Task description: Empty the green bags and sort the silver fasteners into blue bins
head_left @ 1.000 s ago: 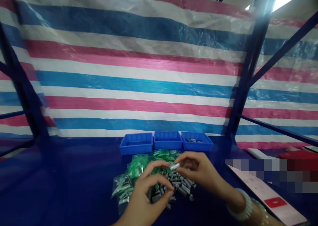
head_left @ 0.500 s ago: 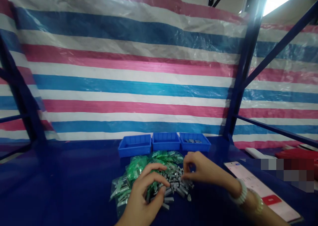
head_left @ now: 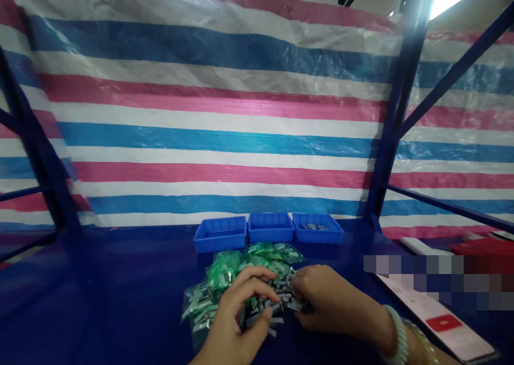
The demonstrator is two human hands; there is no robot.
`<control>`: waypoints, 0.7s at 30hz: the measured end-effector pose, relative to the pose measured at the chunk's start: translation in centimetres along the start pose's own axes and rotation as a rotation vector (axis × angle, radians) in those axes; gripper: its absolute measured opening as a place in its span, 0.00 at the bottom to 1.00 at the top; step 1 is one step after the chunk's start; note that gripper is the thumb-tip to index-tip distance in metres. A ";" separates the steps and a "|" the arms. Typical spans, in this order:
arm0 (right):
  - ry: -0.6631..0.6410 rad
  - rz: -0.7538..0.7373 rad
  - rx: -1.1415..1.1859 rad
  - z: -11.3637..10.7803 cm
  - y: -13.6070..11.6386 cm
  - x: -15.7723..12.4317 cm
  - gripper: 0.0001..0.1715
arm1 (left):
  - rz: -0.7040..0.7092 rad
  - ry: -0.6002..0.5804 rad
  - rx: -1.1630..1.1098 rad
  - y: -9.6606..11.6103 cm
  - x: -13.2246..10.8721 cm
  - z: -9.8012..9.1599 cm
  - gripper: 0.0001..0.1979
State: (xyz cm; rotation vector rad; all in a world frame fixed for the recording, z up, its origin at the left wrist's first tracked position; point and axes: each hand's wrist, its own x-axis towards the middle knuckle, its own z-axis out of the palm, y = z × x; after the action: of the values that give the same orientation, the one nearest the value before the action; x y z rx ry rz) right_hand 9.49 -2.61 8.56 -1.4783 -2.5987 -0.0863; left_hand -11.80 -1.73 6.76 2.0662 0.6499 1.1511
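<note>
Metal pieces [head_left: 284,291]: loose heap between the two hands, in front of the bins; short, grey, bar-like and stubby, smooth with a dull shine, lying at all angles, some partly hidden by the fingers.
Left hand [head_left: 237,318]: at the heap's near left edge, back of hand up; fingers curved, a small gap between thumb and index, nothing seen in their hold.
Right hand [head_left: 327,299]: at the heap's right side, fingers bent down among the pieces and drawn close; cannot tell whether they grip one.
Green bags [head_left: 225,270]: thin, crinkled, glossy film, bunched behind and left of the heap.
Clear bags [head_left: 196,299]: see-through film, slim metallic-looking contents, outermost on the left.
Blue bins: three rectangular trays with ribbed walls, side by side; left [head_left: 220,244], middle [head_left: 271,237], right [head_left: 319,237], the last holding small metallic bits.
Wrist: white beaded bracelet [head_left: 397,334] on the right arm, a yellowish one beside it.
Worktop [head_left: 136,295]: dark blue, smooth, faintly reflective.
Phone [head_left: 461,339]: flat, pale pink screen with red block, right of the arm.
Backdrop: striped plastic sheet [head_left: 225,105], wrinkled, shiny; blue metal posts [head_left: 392,105] either side.
</note>
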 end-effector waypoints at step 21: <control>0.549 -0.113 0.469 -0.6 -1.2 -0.1 0.07 | -0.164 -0.039 -0.300 -1.8 -1.8 1.2 0.24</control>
State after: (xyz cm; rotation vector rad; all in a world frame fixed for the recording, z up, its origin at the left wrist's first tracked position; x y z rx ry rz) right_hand 8.54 -3.37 9.12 -0.9732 -2.0676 0.0886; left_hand -11.76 -2.22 4.01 1.7457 0.5773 1.0426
